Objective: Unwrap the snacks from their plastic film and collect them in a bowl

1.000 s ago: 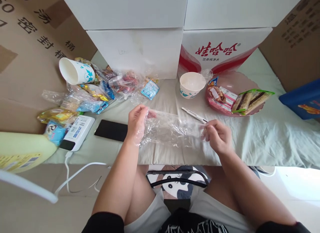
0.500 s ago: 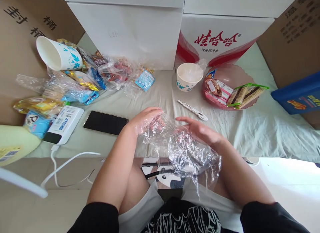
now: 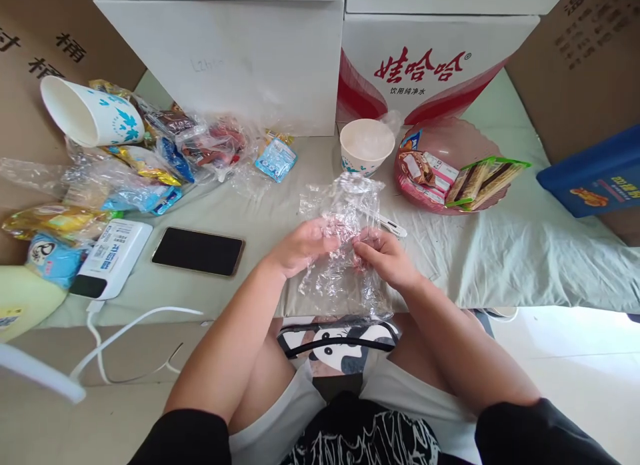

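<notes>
Plastic wrapping (image 3: 344,268), clear: stretched wide a second ago, now bunched at the frame's centre and hiding part of the knife (image 3: 394,226), left hand (image 3: 303,246) and right hand (image 3: 387,257) each pinching it in a narrow grip, suggesting a turn from spreading to gathering.

My one feed: head-worn camera, facing forward and steeply down. Wearer's shirt (image 3: 367,442) at six o'clock, draped surface (image 3: 450,265) across the middle, white boxes (image 3: 225,72) eleven to one. Close range: left hand (image 3: 305,245), right hand (image 3: 387,255) near centre.
</notes>
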Available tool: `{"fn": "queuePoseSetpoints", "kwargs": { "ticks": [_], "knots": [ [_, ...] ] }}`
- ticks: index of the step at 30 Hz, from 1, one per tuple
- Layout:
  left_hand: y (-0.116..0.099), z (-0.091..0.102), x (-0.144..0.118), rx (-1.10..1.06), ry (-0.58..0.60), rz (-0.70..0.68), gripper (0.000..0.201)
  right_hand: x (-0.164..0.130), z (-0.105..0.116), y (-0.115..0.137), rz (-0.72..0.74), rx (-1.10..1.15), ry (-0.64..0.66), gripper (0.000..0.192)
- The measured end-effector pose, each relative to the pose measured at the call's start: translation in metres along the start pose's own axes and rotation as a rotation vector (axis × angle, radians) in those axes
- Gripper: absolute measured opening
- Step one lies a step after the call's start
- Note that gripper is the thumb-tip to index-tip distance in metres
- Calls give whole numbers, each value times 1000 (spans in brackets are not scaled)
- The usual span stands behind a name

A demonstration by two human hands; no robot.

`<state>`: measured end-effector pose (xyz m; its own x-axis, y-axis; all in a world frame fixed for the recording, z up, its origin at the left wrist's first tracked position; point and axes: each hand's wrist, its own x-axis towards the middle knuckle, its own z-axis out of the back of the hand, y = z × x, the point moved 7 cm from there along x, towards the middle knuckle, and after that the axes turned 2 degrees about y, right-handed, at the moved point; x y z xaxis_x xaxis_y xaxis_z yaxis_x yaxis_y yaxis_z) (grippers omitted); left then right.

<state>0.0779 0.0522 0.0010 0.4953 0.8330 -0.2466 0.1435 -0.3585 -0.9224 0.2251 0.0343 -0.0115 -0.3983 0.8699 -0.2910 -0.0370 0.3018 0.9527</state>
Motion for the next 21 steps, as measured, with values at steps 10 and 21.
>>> {"fn": "queuePoseSetpoints", "kwargs": {
  "ticks": [10,21],
  "knots": [
    [-13,11,-5,17,-124,-47,33,4,19,-6,111,176,-120,34],
    [-22,30,-3,142,-315,-225,40,0,28,16,270,3,-147,40]
  ]
}}
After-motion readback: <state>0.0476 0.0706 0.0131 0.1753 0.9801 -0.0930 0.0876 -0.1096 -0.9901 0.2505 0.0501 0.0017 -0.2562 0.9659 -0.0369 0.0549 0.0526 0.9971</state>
